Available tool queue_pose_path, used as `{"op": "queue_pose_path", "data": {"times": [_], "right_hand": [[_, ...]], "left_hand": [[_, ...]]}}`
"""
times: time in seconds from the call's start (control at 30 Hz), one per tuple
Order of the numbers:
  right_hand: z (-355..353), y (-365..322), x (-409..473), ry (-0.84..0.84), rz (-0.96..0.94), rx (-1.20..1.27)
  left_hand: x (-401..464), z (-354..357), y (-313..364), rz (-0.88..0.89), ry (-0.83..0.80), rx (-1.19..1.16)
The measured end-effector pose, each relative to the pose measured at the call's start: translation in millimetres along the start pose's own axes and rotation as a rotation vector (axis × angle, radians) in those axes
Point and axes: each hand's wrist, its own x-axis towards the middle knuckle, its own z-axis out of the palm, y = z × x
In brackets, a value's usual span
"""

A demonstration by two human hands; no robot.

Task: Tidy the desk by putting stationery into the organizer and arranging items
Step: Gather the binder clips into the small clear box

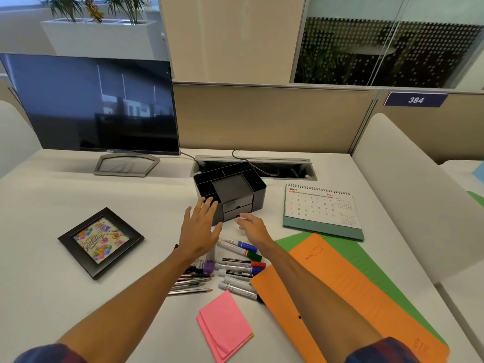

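A black desk organizer [243,187] with several compartments and two small drawers stands mid-desk, tilted. My left hand [200,226] hovers open in front of its left corner, fingers spread. My right hand [252,226] is open too, just before the drawers, holding nothing. Beneath my wrists lie several markers [241,263] with coloured caps, several pencils [192,284] and a purple-capped item [209,265]. A pink sticky-note pad [225,326] lies nearer to me.
An orange folder [348,292] lies on a green folder [366,260] at the right. A desk calendar [322,208] stands behind them. A black photo frame [100,242] lies at the left. A monitor [91,106] stands at the back left, beside a cable tray [288,163].
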Motion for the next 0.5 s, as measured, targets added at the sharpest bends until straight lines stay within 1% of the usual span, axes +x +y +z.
{"op": "queue_pose_path", "data": {"times": [0.17, 0.23, 0.4, 0.5], "right_hand": [[3.7, -5.5, 8.4, -0.002, 0.005, 0.047], [6.6, -9.4, 12.2, -0.009, 0.032, 0.106], [12.5, -17.5, 14.5, 0.002, 0.152, 0.394], [14.5, -18.1, 16.4, -0.016, 0.199, 0.535]], "left_hand": [[2.8, 4.0, -2.0, 0.013, 0.000, -0.019], [4.7, 5.9, -4.9, 0.021, -0.002, -0.009], [9.1, 6.0, -5.6, 0.024, -0.045, 0.016], [10.2, 6.5, -5.1, 0.042, -0.025, 0.024]]}}
